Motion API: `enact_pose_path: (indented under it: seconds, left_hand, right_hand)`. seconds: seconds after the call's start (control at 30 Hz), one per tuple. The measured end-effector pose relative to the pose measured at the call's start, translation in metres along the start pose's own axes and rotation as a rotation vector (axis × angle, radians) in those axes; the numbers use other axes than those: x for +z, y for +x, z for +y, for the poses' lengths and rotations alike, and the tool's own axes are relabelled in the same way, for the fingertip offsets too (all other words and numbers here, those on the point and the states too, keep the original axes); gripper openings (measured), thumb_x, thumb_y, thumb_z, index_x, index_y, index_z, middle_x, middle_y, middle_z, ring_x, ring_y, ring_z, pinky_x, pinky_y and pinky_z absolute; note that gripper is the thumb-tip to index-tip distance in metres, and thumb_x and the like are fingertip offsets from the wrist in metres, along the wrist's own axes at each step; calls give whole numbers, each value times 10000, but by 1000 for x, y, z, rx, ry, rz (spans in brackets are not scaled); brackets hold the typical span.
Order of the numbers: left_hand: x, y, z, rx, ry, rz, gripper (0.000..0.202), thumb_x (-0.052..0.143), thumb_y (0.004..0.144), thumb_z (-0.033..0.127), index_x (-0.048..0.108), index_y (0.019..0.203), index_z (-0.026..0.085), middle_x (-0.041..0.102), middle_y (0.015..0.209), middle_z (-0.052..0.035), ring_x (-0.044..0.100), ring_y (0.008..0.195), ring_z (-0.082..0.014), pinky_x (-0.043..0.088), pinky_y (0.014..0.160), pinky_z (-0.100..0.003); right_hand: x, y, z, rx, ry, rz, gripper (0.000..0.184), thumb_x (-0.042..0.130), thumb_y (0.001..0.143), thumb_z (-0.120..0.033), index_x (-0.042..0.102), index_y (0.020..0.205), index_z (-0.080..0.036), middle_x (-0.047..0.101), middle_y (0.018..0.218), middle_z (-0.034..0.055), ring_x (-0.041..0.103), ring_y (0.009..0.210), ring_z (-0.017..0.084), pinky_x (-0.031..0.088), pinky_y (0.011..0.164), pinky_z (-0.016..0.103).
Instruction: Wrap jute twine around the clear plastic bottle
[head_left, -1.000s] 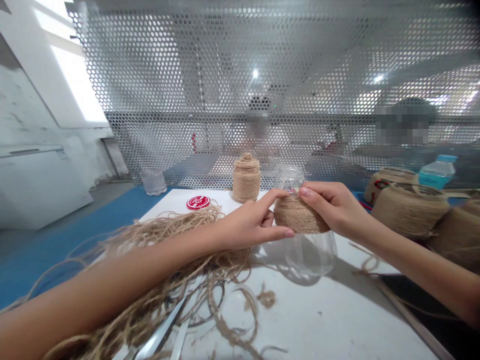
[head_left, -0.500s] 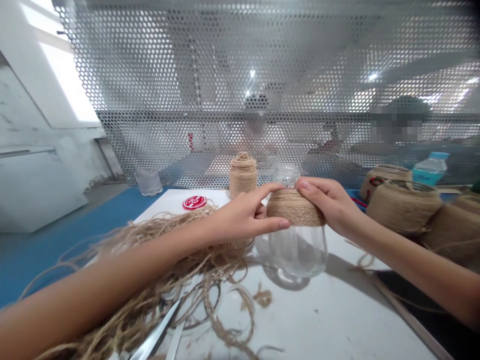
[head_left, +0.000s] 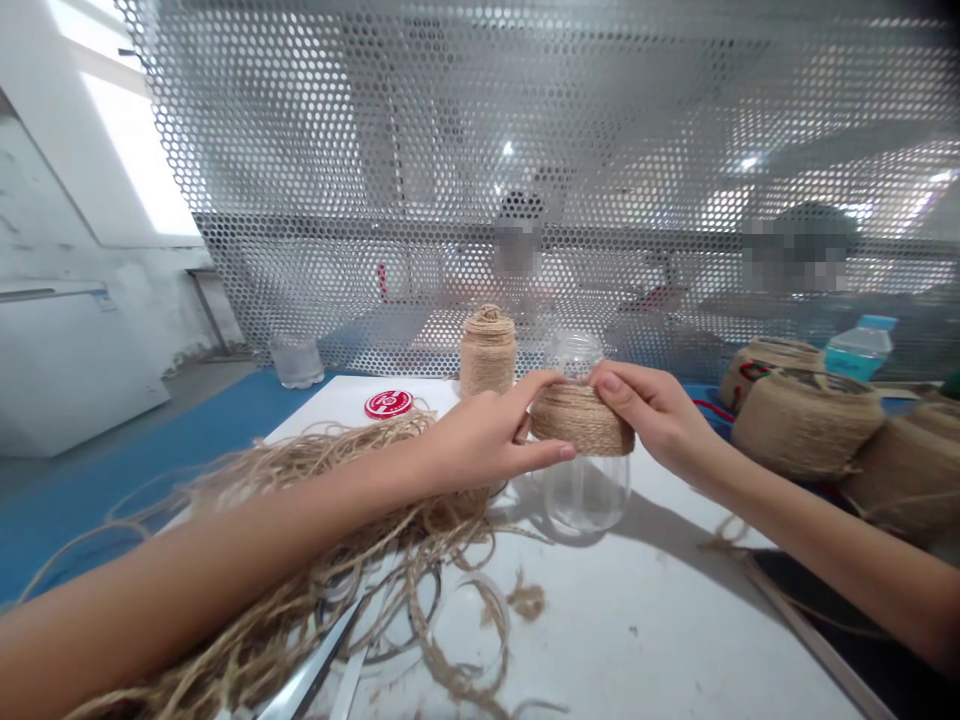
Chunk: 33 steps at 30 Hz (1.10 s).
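A clear glass jar [head_left: 585,490] stands on the white table [head_left: 660,620], its upper half wrapped in brown jute twine [head_left: 581,420]. My left hand [head_left: 487,440] grips the wrapped band from the left, thumb below and forefinger over the top. My right hand [head_left: 652,415] holds the same band from the right, fingers curled on the twine. Loose jute twine [head_left: 300,540] lies in a big tangle under my left forearm.
A fully wrapped jar [head_left: 487,350] and a bare jar [head_left: 574,352] stand behind. A red lid [head_left: 388,404] lies at the back left, scissors [head_left: 330,660] under the tangle. Wrapped jars [head_left: 810,420] and a bottle [head_left: 859,348] sit right. People sit behind a perforated metal screen [head_left: 525,150].
The jar has gone from tilted toward me to standing upright on the table, slightly farther away. Both hands stayed on the twine band throughout.
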<state>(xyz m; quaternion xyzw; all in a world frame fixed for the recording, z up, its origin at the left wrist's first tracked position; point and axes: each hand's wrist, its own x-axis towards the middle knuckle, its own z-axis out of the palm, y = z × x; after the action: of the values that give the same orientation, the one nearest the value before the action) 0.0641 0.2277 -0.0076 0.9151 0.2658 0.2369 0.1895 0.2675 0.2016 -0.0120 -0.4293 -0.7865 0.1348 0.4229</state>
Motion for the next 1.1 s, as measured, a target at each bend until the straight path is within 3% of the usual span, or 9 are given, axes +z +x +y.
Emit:
enact_pose_path:
  seconds: [0.37,0.53,0.73,0.9,1.1]
  left_hand:
    - [1,1,-2,-57,61,64,592,576,728,528,373,1184,211,482,574,62,460,498,-118,289,485,-203]
    - [6,1,-3,-65,31,117,566,638,651,552,410,1035,204,512,620,48,470,513,-116,279,477,-195]
    - [5,4,-12,-87,-64,270,487,689,638,452,397,937,202,424,542,93,411,457,-77,250,445,-170]
    - [-8,10,-20,-73,-486,453,454,681,674,395,333,907,219,425,497,117,347,360,-38,248,376,-146]
    - [-22,10,-17,-52,-532,593,400,676,691,357,357,886,217,437,462,110,287,331,-21,198,337,-137]
  right_hand:
    - [4,2,-1,-18,-44,23,323,345,902,-391,447,666,-195,431,653,-2,418,627,138,313,567,263]
    - [1,1,-13,-81,-38,30,252,359,898,-375,544,817,-223,575,893,48,510,907,205,379,779,318]
    - [-2,8,5,-2,194,276,331,280,915,-396,527,1095,-267,523,1223,22,416,1182,183,276,1011,353]
    - [6,11,11,107,405,151,499,159,903,-510,458,1234,-286,467,1322,2,367,1248,201,287,1014,396]
    - [12,9,-7,78,576,28,517,119,900,-513,350,1323,-323,427,1362,-18,319,1283,196,258,1033,418]
